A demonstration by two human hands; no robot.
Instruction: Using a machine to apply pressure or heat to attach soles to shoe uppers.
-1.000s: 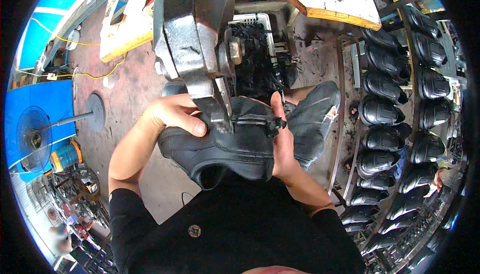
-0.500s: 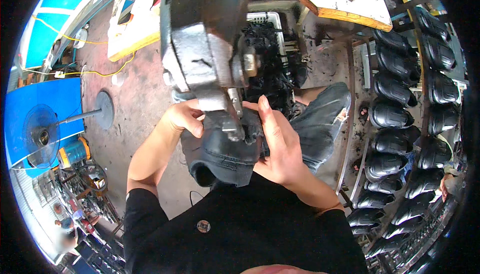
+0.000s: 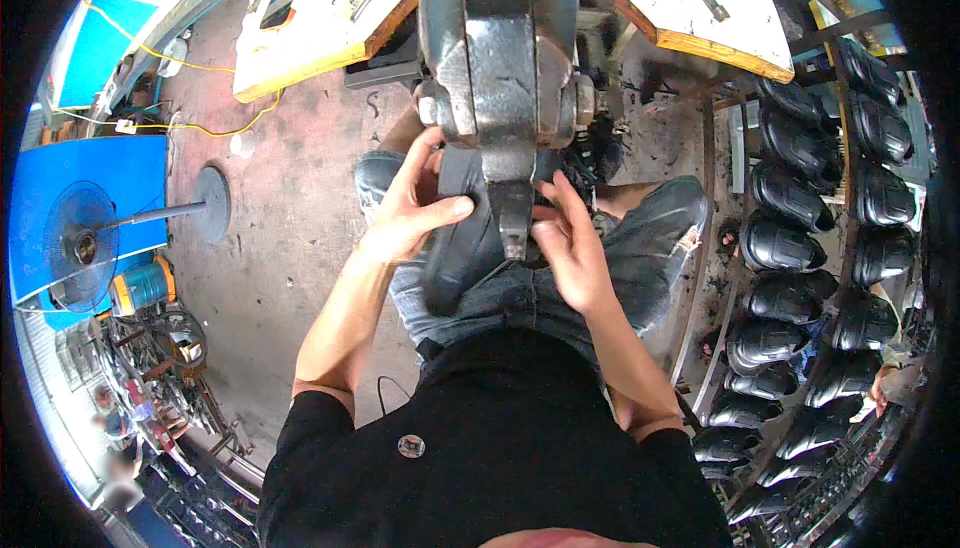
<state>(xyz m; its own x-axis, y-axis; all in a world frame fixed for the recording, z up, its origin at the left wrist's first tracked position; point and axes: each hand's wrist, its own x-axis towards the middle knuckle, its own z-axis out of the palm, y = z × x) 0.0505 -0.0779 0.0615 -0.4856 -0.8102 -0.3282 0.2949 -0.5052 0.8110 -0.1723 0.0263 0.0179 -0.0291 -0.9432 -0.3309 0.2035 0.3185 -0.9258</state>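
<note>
A black shoe (image 3: pixel 466 236) is between my hands, beneath the metal head of a machine (image 3: pixel 503 98) that comes down from the top of the view. My left hand (image 3: pixel 412 210) grips its left side, thumb laid over the surface and fingers curled behind. On the other side of the machine's narrow tip (image 3: pixel 514 233), my right hand (image 3: pixel 575 248) is closed with bent fingers at the shoe's right part. The machine covers that part, so the exact contact there is hidden. The shoe's near end is slightly blurred and points toward my lap.
Racks at the right hold rows of black shoes (image 3: pixel 785 240). White worktables with wooden edges (image 3: pixel 330 70) (image 3: pixel 725 45) stand beyond the machine. A standing fan (image 3: pixel 88 246) and a yellow cable (image 3: pixel 205 130) are at the left. My knees (image 3: pixel 650 238) flank the machine.
The shoe has turned: its opening faced me before, and now a long narrow side shows. Both hands have shifted with it, and the machine appears farther right in the view.
</note>
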